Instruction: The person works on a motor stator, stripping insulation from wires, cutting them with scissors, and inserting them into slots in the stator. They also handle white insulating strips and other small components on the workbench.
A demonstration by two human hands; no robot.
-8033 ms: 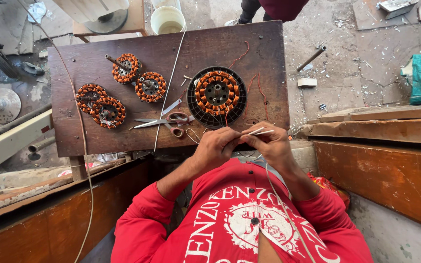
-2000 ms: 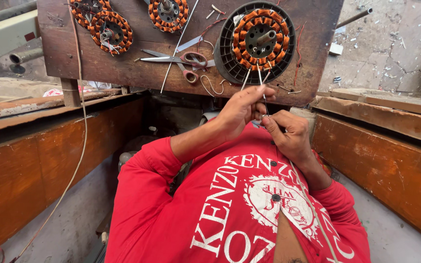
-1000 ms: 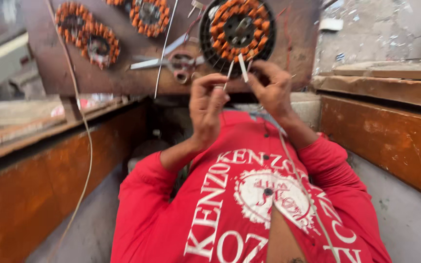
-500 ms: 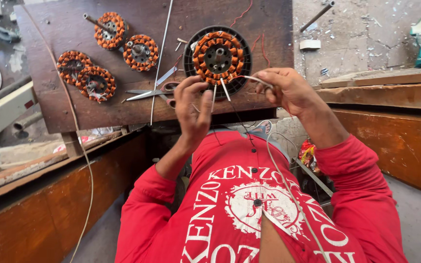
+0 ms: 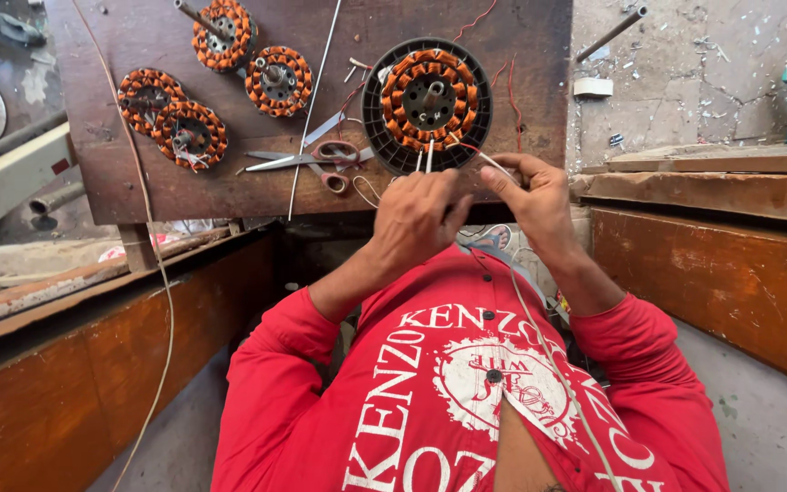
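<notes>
Two hands at the wound stator (image 5: 427,100): left hand (image 5: 416,219) curled by its leads, right hand (image 5: 532,193) pinching a lead wire (image 5: 494,164).

Both hands raised close together, left hand (image 5: 419,216) and right hand (image 5: 530,196) fingers pinched.

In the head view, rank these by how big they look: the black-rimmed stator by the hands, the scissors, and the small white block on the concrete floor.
1. Black-rimmed stator, widest.
2. Scissors, nearly as long but far thinner.
3. White block, clearly smallest; it lies lower than the board, so farther from the camera and perhaps shrunk.
</notes>
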